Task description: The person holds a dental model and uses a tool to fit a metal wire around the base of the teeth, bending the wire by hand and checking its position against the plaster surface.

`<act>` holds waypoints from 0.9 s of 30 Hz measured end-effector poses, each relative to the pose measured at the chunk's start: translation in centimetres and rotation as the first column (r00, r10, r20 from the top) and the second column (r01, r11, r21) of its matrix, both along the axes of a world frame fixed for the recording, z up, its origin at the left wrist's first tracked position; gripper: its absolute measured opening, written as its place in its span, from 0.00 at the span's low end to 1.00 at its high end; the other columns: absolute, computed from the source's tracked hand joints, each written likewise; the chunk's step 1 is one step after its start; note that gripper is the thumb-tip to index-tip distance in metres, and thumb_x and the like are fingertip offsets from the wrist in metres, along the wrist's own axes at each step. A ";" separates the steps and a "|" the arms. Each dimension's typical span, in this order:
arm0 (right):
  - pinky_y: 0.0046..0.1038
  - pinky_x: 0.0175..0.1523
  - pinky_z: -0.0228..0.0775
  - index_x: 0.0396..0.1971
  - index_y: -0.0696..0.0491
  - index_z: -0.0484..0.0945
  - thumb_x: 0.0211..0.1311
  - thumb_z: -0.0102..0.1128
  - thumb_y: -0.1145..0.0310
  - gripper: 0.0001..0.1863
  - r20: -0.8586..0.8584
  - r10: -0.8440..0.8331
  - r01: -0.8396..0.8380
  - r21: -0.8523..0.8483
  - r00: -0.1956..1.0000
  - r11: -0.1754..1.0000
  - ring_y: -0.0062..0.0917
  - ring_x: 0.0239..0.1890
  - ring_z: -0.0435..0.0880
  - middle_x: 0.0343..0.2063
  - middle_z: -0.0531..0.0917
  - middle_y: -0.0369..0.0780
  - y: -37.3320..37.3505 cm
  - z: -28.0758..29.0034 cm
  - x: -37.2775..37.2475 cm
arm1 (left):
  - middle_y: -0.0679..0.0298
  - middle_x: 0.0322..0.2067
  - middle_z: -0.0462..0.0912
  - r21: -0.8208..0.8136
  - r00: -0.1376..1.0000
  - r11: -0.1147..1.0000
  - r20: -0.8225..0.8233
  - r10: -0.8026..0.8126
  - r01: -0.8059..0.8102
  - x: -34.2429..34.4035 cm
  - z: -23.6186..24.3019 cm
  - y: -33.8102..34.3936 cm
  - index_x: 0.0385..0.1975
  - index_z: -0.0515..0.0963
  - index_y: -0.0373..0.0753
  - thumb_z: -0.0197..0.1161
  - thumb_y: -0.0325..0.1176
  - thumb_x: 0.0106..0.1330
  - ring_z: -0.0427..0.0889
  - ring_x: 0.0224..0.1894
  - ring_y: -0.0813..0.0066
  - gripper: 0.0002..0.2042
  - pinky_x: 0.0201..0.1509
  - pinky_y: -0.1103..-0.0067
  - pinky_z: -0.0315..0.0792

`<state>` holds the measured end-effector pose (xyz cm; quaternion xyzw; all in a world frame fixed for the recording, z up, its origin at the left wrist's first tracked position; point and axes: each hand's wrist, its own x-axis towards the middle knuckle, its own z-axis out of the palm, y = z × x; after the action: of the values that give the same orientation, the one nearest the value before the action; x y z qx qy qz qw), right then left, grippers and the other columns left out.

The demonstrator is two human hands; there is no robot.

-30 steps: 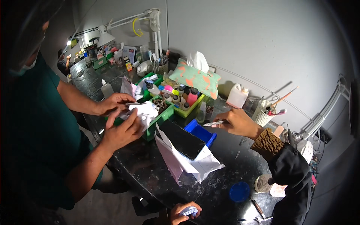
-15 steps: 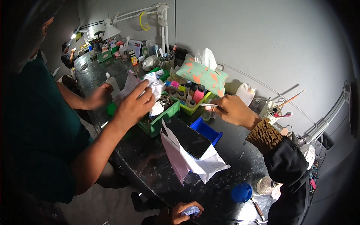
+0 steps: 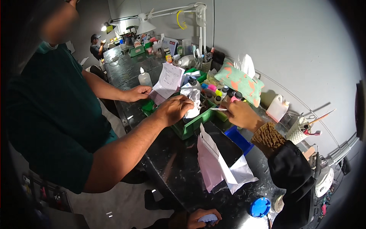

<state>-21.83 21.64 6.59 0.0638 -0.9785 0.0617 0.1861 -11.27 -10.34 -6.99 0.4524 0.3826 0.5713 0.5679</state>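
At the lower edge my left hand (image 3: 195, 218) is closed around a bluish-grey dental model (image 3: 207, 218), of which only the top shows. My right arm, in a black sleeve with a ruffled brown cuff, stretches out over the bench. Its hand (image 3: 244, 115) pinches a thin, light-coloured tool (image 3: 218, 109); I cannot make out its exact kind. The tool's end is above the edge of a green bin (image 3: 188, 131). Just beyond my fingers, bottles with dark caps (image 3: 237, 96) stand close together, and a blue tray (image 3: 239, 140) lies below my wrist.
On the left a co-worker in green has one hand (image 3: 173, 110) on a crumpled white bag (image 3: 192, 100) in the bin, the other by a printed sheet (image 3: 167, 82). Folded papers (image 3: 215, 162), a blue lid (image 3: 260, 207), a tissue pack (image 3: 240, 80) and a white jug (image 3: 278, 108) are around.
The view has swung left. The co-worker's hand has lowered the white bag into the green bin, and the printed sheet now shows flat. Both my hands keep their holds.
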 end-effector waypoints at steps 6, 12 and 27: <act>0.40 0.27 0.67 0.47 0.47 0.70 0.53 0.56 0.66 0.19 0.038 0.060 -0.063 0.081 0.997 0.995 0.40 0.22 0.78 0.16 0.76 0.46 -1.9 -2.5 -3.5 | 0.61 0.45 0.74 -0.023 0.999 0.999 -0.010 0.045 -0.045 -0.3 -0.1 0.0 0.49 0.69 0.38 0.49 0.34 0.55 0.70 0.50 0.71 0.20 0.55 0.74 0.62; 0.40 0.29 0.68 0.48 0.45 0.70 0.55 0.56 0.56 0.20 0.004 0.031 -0.031 0.138 1.000 0.990 0.40 0.24 0.79 0.16 0.76 0.44 -1.0 -2.5 -4.8 | 0.62 0.46 0.73 -0.038 1.000 0.999 0.014 0.003 -0.002 -1.5 0.1 0.8 0.50 0.69 0.39 0.49 0.34 0.56 0.69 0.51 0.71 0.20 0.57 0.73 0.61; 0.37 0.28 0.68 0.33 0.47 0.79 0.51 0.58 0.65 0.09 -0.002 0.148 -0.145 0.176 0.989 0.974 0.37 0.23 0.79 0.17 0.78 0.42 -1.8 -2.9 -5.8 | 0.63 0.50 0.73 -0.050 0.972 0.997 -0.227 -0.062 0.052 -4.6 2.9 0.4 0.51 0.69 0.41 0.48 0.34 0.58 0.68 0.55 0.70 0.19 0.61 0.71 0.59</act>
<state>-27.62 19.87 3.66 0.1522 -0.9714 -0.0116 0.1820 -15.90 -9.93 -4.06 0.5133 0.4449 0.4905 0.5460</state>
